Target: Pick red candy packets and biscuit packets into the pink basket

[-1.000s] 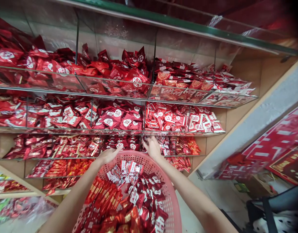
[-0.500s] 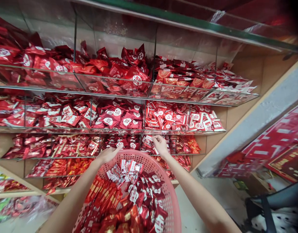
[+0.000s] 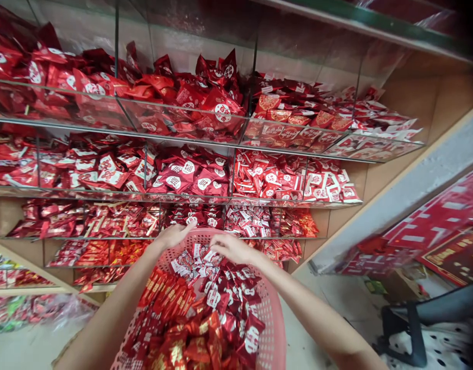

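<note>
A pink perforated plastic basket [image 3: 272, 318] stands in front of me, holding wrapped candies in separate groups. My left hand [image 3: 173, 237] grips its far rim at the left, thumb along the edge; the other fingers are mostly hidden. Over the far part of the basket, my right hand [image 3: 232, 248] is closed, fingertips pinched at a small white-and-red wrapped candy [image 3: 210, 255]. Beneath it lie similar white-and-red candies [image 3: 186, 264]. Dark red packets [image 3: 228, 298] with white labels fill the right side, orange-red sticks [image 3: 169, 290] the left, and shiny red-gold candies [image 3: 190, 341] the near part.
Tiered shelves with clear dividers [image 3: 182, 134] rise ahead, packed with red packets [image 3: 221, 110]. A bin of small white-and-red candies [image 3: 249, 220] sits just beyond the basket. At the right are a wooden side panel [image 3: 394, 164], red printed sheets [image 3: 424, 221] and a black-framed object [image 3: 409, 334].
My right hand has moved from the candy bin on the shelf down and left to above the basket. My left hand stays on the rim. The view has shifted slightly.
</note>
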### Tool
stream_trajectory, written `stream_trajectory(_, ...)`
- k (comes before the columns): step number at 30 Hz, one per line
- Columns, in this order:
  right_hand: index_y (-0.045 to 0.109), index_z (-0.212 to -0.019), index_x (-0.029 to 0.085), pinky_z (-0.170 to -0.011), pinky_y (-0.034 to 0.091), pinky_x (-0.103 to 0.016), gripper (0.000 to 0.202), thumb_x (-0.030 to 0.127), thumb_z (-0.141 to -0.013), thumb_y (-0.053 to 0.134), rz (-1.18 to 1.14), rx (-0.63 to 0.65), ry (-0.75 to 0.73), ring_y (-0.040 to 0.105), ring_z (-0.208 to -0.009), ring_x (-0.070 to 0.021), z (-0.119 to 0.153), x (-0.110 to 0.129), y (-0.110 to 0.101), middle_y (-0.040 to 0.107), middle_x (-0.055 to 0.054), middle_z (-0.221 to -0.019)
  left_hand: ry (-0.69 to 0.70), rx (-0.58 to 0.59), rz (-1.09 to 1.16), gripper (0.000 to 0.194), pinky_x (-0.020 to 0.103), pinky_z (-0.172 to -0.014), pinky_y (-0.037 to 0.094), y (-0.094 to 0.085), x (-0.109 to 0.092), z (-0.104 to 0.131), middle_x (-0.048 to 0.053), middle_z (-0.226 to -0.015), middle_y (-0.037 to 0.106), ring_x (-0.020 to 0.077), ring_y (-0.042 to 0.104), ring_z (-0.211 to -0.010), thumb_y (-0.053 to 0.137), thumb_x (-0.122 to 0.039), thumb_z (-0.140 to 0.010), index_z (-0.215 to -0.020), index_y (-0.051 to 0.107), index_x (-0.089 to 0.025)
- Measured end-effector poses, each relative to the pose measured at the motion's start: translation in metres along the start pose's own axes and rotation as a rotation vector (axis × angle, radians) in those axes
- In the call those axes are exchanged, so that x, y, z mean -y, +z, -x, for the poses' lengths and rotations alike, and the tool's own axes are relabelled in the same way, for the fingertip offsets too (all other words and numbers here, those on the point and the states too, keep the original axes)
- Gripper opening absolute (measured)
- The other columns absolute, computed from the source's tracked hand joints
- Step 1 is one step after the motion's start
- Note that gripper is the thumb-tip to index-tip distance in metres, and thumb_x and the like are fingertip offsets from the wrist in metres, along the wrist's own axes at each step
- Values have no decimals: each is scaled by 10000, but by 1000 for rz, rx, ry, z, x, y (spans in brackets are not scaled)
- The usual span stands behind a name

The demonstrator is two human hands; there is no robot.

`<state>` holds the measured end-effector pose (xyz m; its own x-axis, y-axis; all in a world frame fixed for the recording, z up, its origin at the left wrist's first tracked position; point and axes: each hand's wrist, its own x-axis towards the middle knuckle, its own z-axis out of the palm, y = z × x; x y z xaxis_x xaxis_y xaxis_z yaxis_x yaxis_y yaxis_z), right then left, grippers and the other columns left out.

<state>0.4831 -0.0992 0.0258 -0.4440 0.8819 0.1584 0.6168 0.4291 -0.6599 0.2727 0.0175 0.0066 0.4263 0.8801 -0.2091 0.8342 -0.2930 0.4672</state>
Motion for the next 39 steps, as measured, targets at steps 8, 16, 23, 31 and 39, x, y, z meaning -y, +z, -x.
stream_trajectory(8, 617, -812, 166, -544, 344, -179, 113, 170, -786, 507, 330, 501, -32, 488, -611, -84, -47, -8, 59, 607, 19, -726, 12, -14, -12, 807, 363, -794, 408, -1, -4, 3, 119, -968, 675, 310, 591, -939, 124, -777, -703, -810, 681, -203)
stream_trajectory(16, 660, -862, 199, -563, 371, -198, 143, 175, -752, 571, 397, 479, -12, 559, -666, -113, -49, -2, 74, 662, 2, -775, 3, -30, -1, 790, 352, -781, 408, 0, -1, 1, 130, -887, 687, 298, 606, -886, 145, -782, -695, -730, 665, -189)
stream_trajectory(23, 636, -890, 196, -674, 407, -234, 196, 227, -854, 446, 330, 209, -99, 593, -757, -132, -27, 1, 39, 668, -21, -850, 7, -18, 1, 806, 348, -766, 413, 0, 0, 0, 121, -908, 686, 304, 603, -897, 142, -783, -698, -800, 688, -198)
stream_trajectory(31, 624, -913, 188, -713, 411, -256, 224, 209, -860, 408, 294, -405, 212, 602, -753, -142, -3, -40, -23, 670, -38, -856, 6, 6, 11, 811, 370, -802, 408, 3, 5, -5, 113, -980, 674, 312, 587, -951, 159, -782, -699, -976, 677, -222)
stream_trajectory(39, 580, -934, 191, -640, 399, -248, 247, 379, -779, 540, 319, -485, 454, 593, -770, -160, 0, -68, -22, 645, -50, -881, 15, -5, -7, 836, 397, -873, 378, 3, 4, -3, 141, -1142, 602, 327, 545, -1046, 141, -774, -710, -1072, 642, -211)
